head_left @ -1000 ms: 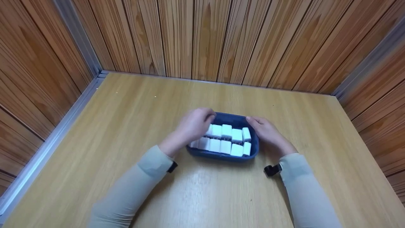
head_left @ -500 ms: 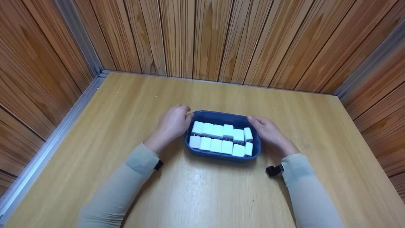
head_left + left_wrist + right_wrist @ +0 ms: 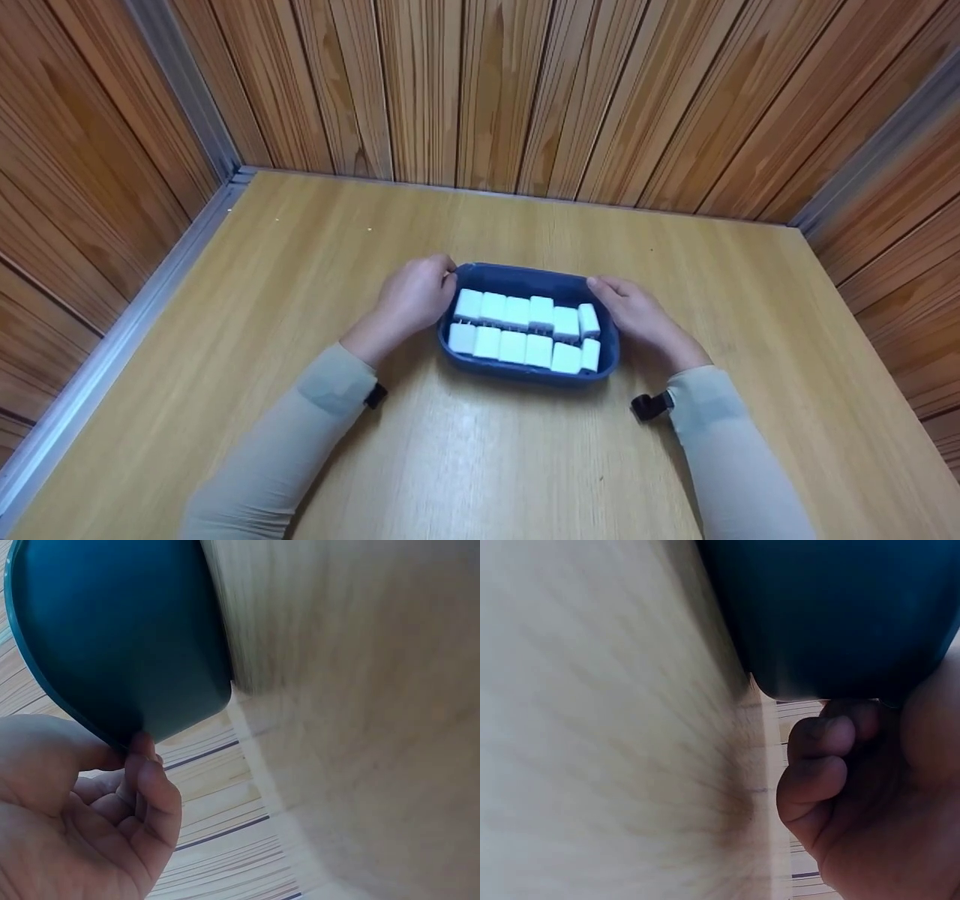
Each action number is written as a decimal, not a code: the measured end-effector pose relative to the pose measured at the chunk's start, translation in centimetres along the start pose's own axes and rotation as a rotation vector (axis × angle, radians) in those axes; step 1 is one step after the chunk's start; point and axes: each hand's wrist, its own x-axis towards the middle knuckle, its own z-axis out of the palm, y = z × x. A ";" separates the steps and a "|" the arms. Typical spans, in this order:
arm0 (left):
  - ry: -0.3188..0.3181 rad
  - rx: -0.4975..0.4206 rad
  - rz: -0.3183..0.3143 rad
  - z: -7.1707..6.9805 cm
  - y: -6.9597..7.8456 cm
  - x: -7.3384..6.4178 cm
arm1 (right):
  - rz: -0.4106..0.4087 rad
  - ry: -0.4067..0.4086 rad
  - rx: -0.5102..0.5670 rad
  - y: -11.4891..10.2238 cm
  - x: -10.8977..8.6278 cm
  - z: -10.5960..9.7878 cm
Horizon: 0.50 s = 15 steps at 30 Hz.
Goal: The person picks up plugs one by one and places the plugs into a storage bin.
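Observation:
A dark blue oblong tub [image 3: 525, 277] stands on the wooden table. Inside it sit two rows of white plug adapters [image 3: 512, 347], block-shaped, with small metal prongs showing between the rows. My left hand [image 3: 415, 295] pinches the tub's rim at its far left corner; in the left wrist view the thumb and curled fingers [image 3: 159, 791] meet at that rim. On the far right corner, my right hand [image 3: 634, 311] grips the rim, thumb on top. The right wrist view has its curled fingers [image 3: 821, 780] against the tub's outer wall [image 3: 840, 622].
The light wooden table [image 3: 465, 465] runs back to a plank-patterned wall [image 3: 487, 97]. A metal rail [image 3: 112, 330] follows the left edge. Tiny white specks lie toward the back left. Each wrist wears a black strap device [image 3: 651, 406].
My left hand has come from over the left end of the adapters to the tub's left rim and now pinches it. The right hand keeps its grip on the right rim.

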 end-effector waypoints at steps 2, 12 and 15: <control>0.001 -0.005 0.008 0.0 -0.2 -0.1 | -0.018 0.001 -0.012 0.1 0.0 -0.1; 0.048 0.024 0.032 -1.6 -2.0 -0.7 | -0.103 0.106 -0.139 0.5 -0.9 -1.1; 0.088 0.083 0.086 -2.2 -3.0 -1.3 | -0.136 0.167 -0.240 0.8 -1.8 -1.6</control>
